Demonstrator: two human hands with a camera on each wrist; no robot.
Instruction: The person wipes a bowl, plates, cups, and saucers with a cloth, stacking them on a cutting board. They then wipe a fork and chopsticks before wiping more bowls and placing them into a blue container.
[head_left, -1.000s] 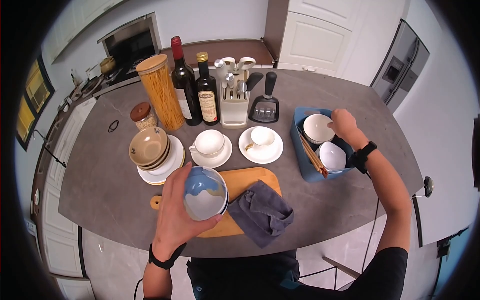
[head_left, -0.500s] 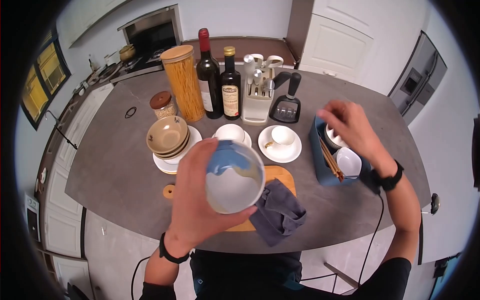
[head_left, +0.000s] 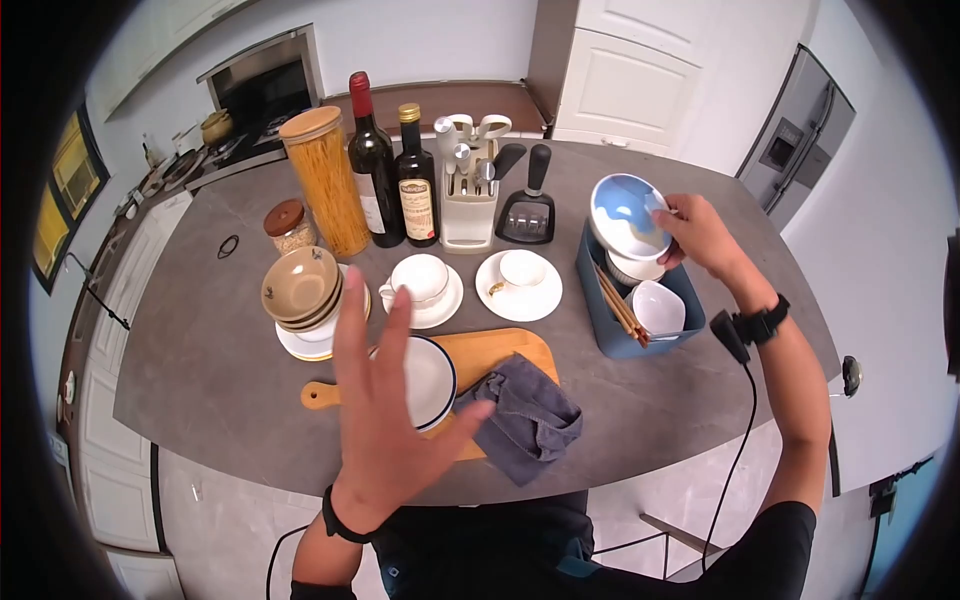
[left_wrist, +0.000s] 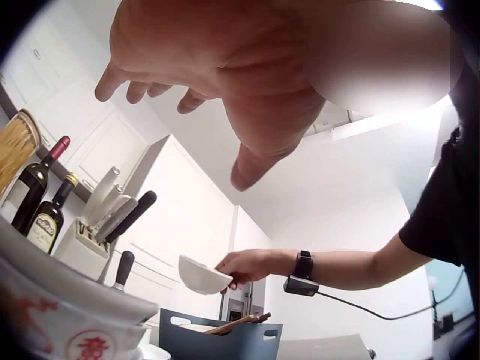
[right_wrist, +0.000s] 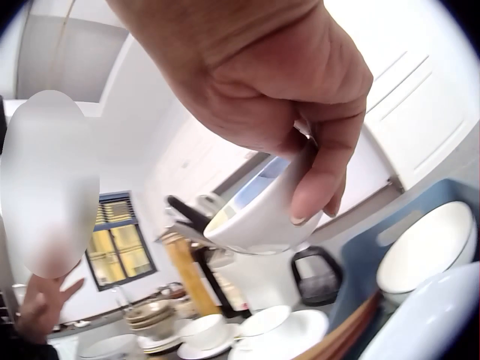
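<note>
My right hand [head_left: 703,238] pinches the rim of a blue-and-white bowl [head_left: 628,217], tilted above the back of a blue bin [head_left: 598,318]. In the right wrist view the thumb and fingers grip the bowl [right_wrist: 264,214] at its edge. Inside the bin are a white ribbed bowl [head_left: 634,268], a white squarish bowl [head_left: 659,307] and wooden chopsticks [head_left: 622,306]. My left hand [head_left: 385,420] is held up with fingers spread and nothing in it, above a white bowl with a dark blue rim [head_left: 430,384] on the cutting board [head_left: 500,346]; the hand partly hides that bowl.
A grey cloth [head_left: 527,420] lies over the board. Behind it stand two cups on saucers [head_left: 540,300] and stacked brown bowls [head_left: 300,287] on plates. Farther back are a pasta jar [head_left: 328,180], two bottles [head_left: 416,190], a knife block [head_left: 468,215] and a black-handled tool [head_left: 527,215].
The blue-and-white bowl has passed from my left hand to my right and moved over the bin. My left hand has let go and spread its fingers; the blue-rimmed bowl shows beneath it.
</note>
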